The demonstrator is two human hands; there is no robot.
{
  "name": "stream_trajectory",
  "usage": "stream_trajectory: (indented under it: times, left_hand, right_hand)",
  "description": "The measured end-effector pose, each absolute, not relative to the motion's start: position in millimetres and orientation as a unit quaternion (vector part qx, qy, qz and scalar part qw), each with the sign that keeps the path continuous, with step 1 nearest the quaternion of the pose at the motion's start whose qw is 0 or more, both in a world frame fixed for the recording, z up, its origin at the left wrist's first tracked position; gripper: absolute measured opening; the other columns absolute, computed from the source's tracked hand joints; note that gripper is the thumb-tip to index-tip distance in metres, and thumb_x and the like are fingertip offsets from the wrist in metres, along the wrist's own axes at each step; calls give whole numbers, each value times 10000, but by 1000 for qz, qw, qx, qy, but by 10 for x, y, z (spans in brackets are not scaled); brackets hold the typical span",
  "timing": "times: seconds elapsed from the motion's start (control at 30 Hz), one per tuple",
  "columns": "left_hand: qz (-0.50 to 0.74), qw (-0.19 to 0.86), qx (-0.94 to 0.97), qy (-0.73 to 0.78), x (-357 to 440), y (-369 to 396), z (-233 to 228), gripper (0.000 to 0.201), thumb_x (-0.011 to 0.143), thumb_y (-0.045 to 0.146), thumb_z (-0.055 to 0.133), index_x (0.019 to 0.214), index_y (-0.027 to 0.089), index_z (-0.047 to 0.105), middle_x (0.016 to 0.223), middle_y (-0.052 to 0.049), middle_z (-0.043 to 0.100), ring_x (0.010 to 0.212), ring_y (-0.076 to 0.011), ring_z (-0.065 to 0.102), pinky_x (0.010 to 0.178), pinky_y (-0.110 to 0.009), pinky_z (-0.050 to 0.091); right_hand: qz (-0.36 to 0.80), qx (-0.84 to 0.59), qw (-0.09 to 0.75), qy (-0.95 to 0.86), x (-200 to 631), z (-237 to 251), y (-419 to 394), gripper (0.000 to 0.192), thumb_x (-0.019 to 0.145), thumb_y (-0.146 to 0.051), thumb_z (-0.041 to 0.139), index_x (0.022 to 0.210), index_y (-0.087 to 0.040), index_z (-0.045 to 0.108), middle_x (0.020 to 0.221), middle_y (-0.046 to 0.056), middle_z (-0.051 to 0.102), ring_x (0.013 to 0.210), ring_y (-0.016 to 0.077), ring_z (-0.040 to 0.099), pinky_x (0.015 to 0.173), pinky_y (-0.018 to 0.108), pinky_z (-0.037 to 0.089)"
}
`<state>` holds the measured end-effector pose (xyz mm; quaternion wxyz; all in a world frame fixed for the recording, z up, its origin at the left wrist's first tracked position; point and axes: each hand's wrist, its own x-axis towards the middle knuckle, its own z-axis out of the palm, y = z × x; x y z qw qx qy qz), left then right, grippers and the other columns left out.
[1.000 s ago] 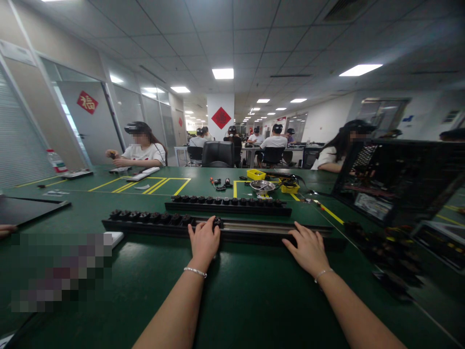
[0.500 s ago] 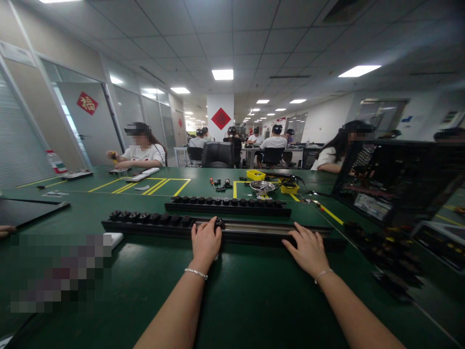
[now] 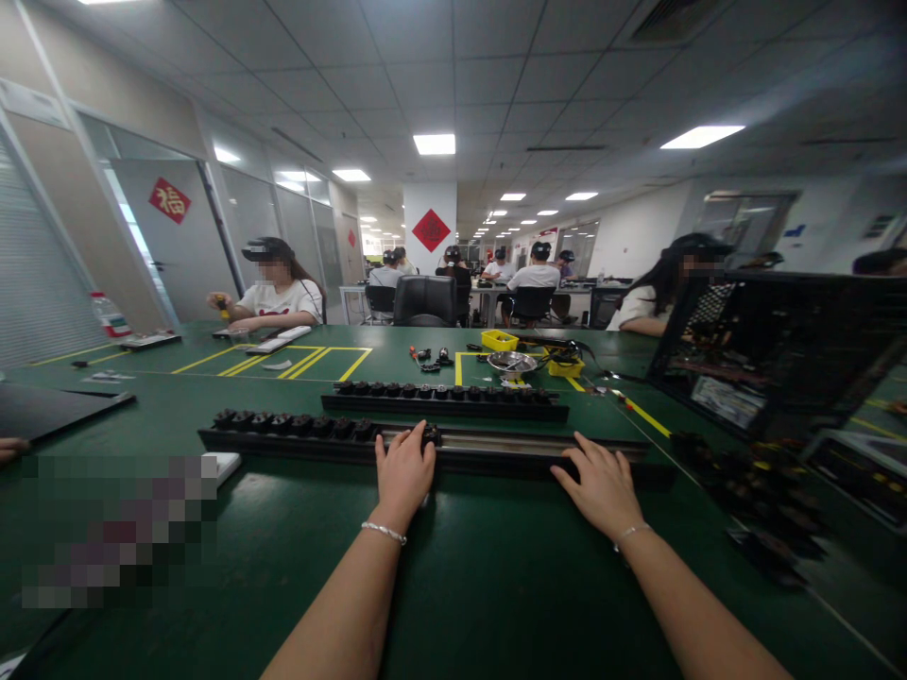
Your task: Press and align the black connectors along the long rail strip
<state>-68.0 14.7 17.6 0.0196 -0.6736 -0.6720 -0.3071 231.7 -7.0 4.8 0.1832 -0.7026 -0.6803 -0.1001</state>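
Head view: long black rail (image 3: 496, 451) across mid-frame on green counter (image 3: 496, 586), left half filled with black socket modules (image 3: 298, 425), right half a bare metal channel. Left hand (image 3: 403, 472) fingertips pressed on last module (image 3: 428, 435); right hand (image 3: 601, 484) flat on rail, fingers spread, grasping nothing.

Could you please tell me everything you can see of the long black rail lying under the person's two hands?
The long black rail lies flat and crosswise on the green table, in front of a second, fully filled rail. It looks like dark metal with a shinier channel along its bare right half. Small black sockets fill its left half in a row. The left hand rests at the last socket; the right hand presses its front edge further right.
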Motion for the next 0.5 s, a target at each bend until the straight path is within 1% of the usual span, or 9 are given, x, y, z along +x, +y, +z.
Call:
stream_trajectory:
  times: [0.13, 0.3, 0.5]
  left_hand:
    - [-305, 20, -677, -669, -669, 143, 170, 427, 890, 347, 353, 1284, 243, 483, 1182, -80, 634, 1185, -206, 492, 1110, -553, 110]
    - [-307, 12, -677, -669, -660, 145, 177, 420, 885, 349, 365, 1264, 217, 487, 1154, -90, 643, 1172, -217, 500, 1105, -567, 105]
    - [-307, 2, -688, -657, -655, 152, 174, 394, 890, 356, 358, 1238, 238, 497, 1171, -71, 635, 1183, -215, 489, 1101, -590, 75]
  right_hand:
    - [-104, -700, 185, -682, 2314, 50, -75, 455, 837, -557, 361, 1019, -237, 628, 1390, 87, 435, 1263, 270, 369, 1050, 534, 188]
    - [-97, -700, 185, -683, 2317, 60, -80, 459, 837, -563, 357, 1018, -239, 628, 1394, 87, 431, 1271, 272, 361, 1050, 537, 187]
    - [-90, -704, 183, -681, 2311, 61, -81, 467, 836, -569, 355, 1027, -240, 625, 1399, 87, 426, 1278, 270, 355, 1054, 536, 179]
